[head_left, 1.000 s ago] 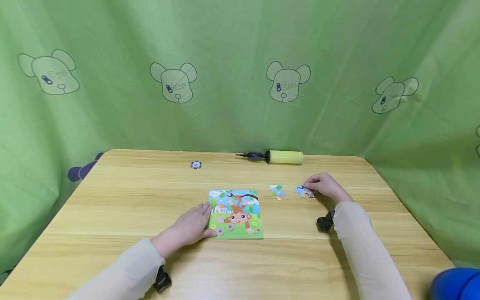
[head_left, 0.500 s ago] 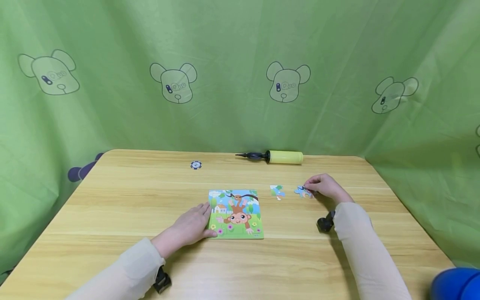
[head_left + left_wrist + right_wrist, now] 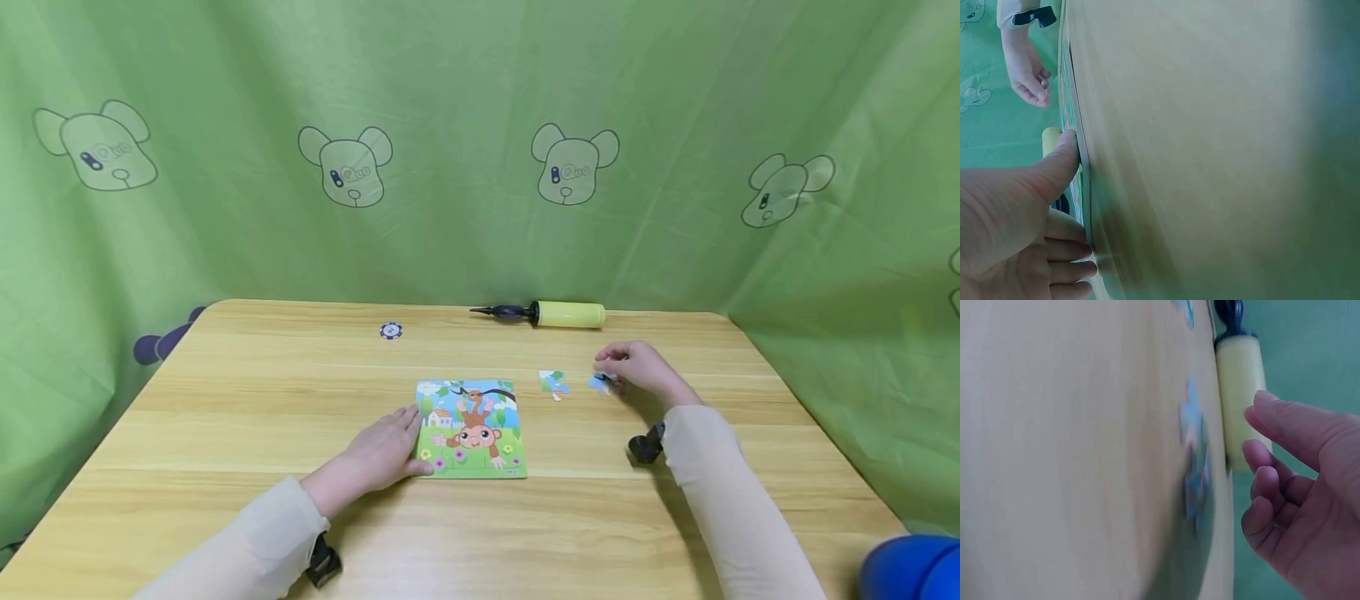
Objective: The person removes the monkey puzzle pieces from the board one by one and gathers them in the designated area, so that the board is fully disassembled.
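My left hand (image 3: 381, 448) rests at the left side of a square monkey puzzle (image 3: 476, 446), its thumb lying on the near left corner. In the left wrist view the fingers (image 3: 1071, 272) look straight along the puzzle's edge. My right hand (image 3: 639, 367) hovers over jigsaw pieces (image 3: 597, 384) on the table, partly covering them. The right wrist view shows this hand with loosely bent fingers, thumb and forefinger apart and nothing between them; blurred pieces (image 3: 1197, 490) lie below. Between puzzle and right hand lie other jigsaw pieces (image 3: 554, 383) with sky and leaves.
A yellow hand pump (image 3: 570, 315) with a black nozzle lies along the table's (image 3: 300, 375) back edge. A blue-and-white round chip (image 3: 391, 331) is at the back left. Something blue (image 3: 911, 567) stands at the near right corner. Green curtains surround the table.
My right hand has let go of the jigsaw piece it pinched and lifted slightly up and left. That piece remains on the table. The left hand stays in place.
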Tool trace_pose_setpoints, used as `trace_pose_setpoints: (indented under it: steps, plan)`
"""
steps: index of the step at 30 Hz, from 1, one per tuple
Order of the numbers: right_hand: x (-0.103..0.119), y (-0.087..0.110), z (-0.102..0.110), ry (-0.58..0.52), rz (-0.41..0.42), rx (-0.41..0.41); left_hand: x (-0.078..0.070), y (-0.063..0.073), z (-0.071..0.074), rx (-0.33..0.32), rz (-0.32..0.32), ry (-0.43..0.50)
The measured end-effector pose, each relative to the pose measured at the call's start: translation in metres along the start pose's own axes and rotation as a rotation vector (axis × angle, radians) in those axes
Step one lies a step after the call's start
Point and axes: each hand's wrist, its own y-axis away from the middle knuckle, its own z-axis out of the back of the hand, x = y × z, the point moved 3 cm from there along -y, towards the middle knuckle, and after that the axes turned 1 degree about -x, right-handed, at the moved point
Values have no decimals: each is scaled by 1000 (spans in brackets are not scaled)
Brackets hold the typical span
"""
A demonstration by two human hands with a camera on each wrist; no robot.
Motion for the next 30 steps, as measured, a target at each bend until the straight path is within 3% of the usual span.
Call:
trace_pose_setpoints:
  steps: [10,23,30]
  plan:
    - [47,-3,-24,-29,146,19,0,0,0,4,4,6]
    - [103,-6,-73,-58,296,149,0,0,1,4,6,17]
    - [117,-6,-99,-36,333,256,-1,1,1,-3,-3,17]
